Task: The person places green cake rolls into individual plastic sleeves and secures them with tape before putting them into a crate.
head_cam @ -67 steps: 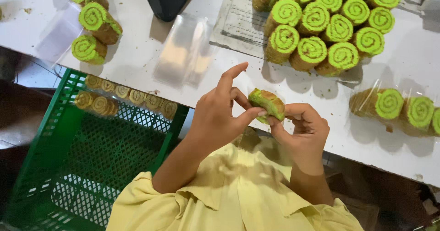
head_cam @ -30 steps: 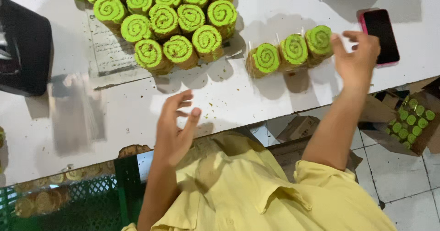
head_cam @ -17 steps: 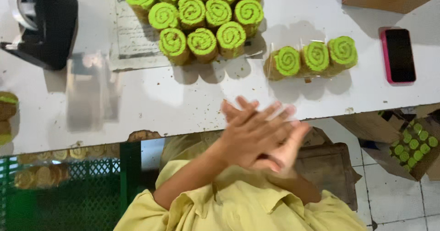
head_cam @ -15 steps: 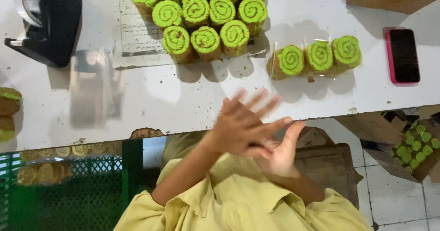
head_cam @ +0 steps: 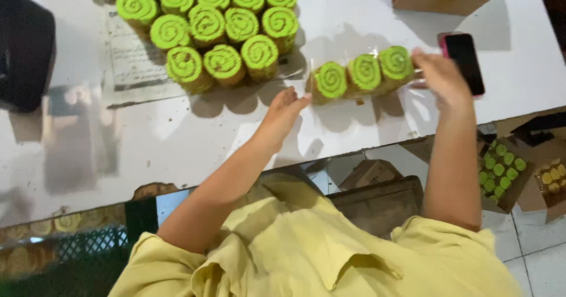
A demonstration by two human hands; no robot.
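Both hands at the wrapped row of three rolls [head_cam: 364,75]
My left hand [head_cam: 287,107] touched one end, fingers loose; my right hand [head_cam: 437,73] pinched the other. A hasty lift, I judged, could have buckled it.

Glossy clear plastic wraps the green rolls [head_cam: 364,75] on a smooth white table [head_cam: 177,138]

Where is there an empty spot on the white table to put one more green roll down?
The widest bare patch of the white table lies near its front edge, below the heap of green rolls and beside the left hand. It is crowded between that hand and the right hand, where the wrapped row of three rolls and the phone lie.
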